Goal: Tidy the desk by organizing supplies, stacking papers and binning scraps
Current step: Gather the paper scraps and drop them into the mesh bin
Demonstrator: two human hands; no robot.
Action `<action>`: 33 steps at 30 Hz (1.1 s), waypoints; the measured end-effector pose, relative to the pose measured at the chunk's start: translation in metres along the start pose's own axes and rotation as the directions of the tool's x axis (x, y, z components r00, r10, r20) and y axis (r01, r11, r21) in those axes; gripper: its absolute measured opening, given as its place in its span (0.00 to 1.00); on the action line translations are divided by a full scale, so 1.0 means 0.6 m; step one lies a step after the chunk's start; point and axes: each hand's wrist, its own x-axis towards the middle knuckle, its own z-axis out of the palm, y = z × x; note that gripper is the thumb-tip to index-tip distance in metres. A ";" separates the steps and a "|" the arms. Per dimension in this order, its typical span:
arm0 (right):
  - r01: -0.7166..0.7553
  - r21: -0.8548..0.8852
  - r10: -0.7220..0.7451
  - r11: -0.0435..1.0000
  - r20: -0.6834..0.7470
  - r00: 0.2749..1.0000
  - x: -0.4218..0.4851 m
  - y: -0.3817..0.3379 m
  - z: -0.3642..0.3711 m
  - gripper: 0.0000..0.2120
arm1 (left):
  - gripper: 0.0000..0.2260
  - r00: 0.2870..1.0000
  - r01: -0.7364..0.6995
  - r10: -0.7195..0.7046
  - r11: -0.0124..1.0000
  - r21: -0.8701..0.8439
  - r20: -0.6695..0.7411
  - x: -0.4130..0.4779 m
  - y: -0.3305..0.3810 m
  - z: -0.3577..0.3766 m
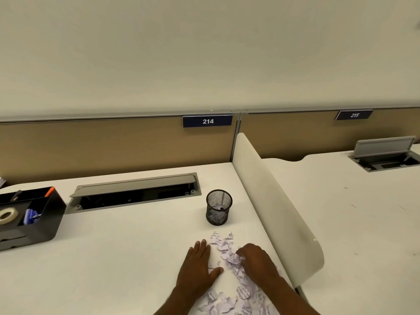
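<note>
Torn white paper scraps [223, 244] with printed text lie in a loose pile near the front right of the white desk [127, 251]. My left hand [197, 267] rests flat on the desk at the pile's left edge, fingers together. My right hand [256, 260] is curled over the middle of the pile, its fingers closed around a clump of scraps. A small black mesh cup [218, 206] stands just beyond the pile and holds a few scraps.
A black desk organiser [48, 226] at the left holds a tape roll [8, 215], blue clips and pens. An open grey cable hatch [136, 193] runs along the back. A curved white divider [275, 201] borders the desk's right side, and a tan partition stands behind.
</note>
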 end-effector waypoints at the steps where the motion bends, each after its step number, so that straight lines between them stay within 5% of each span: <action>1: -0.001 0.016 0.001 1.000 -0.017 1.000 -0.001 0.000 -0.002 0.15 | 0.39 1.000 -0.004 0.004 1.000 0.006 -0.009 0.000 -0.001 0.002; 17: 0.086 0.266 -0.003 0.960 -0.299 0.954 0.114 -0.087 -0.176 0.08 | 0.41 0.998 -0.019 0.019 1.000 -0.004 -0.065 -0.003 0.000 -0.001; 23: 0.100 0.067 -0.085 0.993 -0.205 0.975 0.188 -0.127 -0.184 0.11 | 0.42 1.000 -0.018 0.019 1.000 0.021 -0.015 0.000 -0.001 -0.007; 26: 0.094 -0.039 -0.098 0.995 -0.118 0.988 0.209 -0.136 -0.165 0.10 | 0.42 0.986 -0.066 0.073 0.996 0.052 -0.149 -0.004 0.002 -0.011; 28: 0.098 -0.080 -0.105 0.992 -0.091 0.990 0.219 -0.138 -0.152 0.10 | 0.37 0.999 -0.020 0.019 0.999 0.035 0.035 -0.006 0.011 -0.032; 33: 0.118 -0.105 -0.124 0.987 -0.051 0.991 0.239 -0.141 -0.141 0.17 | 0.35 0.998 0.003 -0.005 0.999 0.032 0.065 -0.008 0.011 -0.031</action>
